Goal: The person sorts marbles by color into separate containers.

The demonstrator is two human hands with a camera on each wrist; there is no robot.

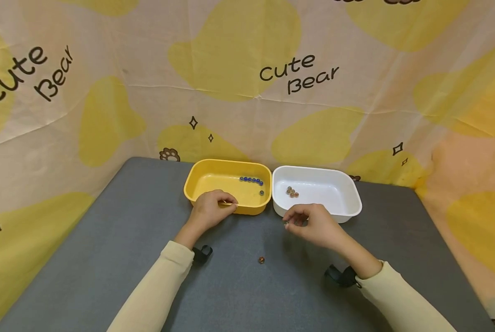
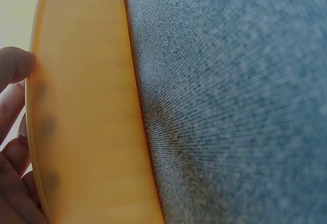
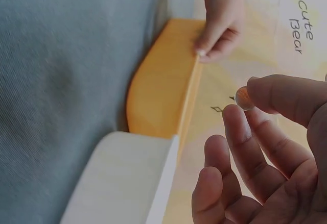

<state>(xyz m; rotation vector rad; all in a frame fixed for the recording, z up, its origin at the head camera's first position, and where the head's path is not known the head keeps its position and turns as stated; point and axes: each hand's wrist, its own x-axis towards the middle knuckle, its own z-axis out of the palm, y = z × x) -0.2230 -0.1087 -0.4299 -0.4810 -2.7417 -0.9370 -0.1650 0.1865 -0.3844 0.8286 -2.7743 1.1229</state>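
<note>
My left hand (image 1: 212, 210) grips the front rim of a yellow bin (image 1: 227, 166), thumb at the rim and the other fingers over the inner side. Blue marbles (image 1: 249, 179) lie in a row along the bin's far right, with a darker marble (image 1: 262, 192) nearer the front. Just before the front left of a white bin (image 1: 330, 177), my right hand (image 1: 315, 226) pinches a clear marble with an orange tint (image 3: 244, 98) between thumb and fingertips. Several brown and grey marbles (image 1: 292, 192) sit inside the white bin at its left.
One brown marble (image 1: 262, 260) lies on the grey tabletop (image 1: 239, 295) between my forearms. Both bins stand side by side near the table's back edge, before a patterned cloth (image 1: 239, 115). Black straps (image 1: 340, 275) are at both wrists.
</note>
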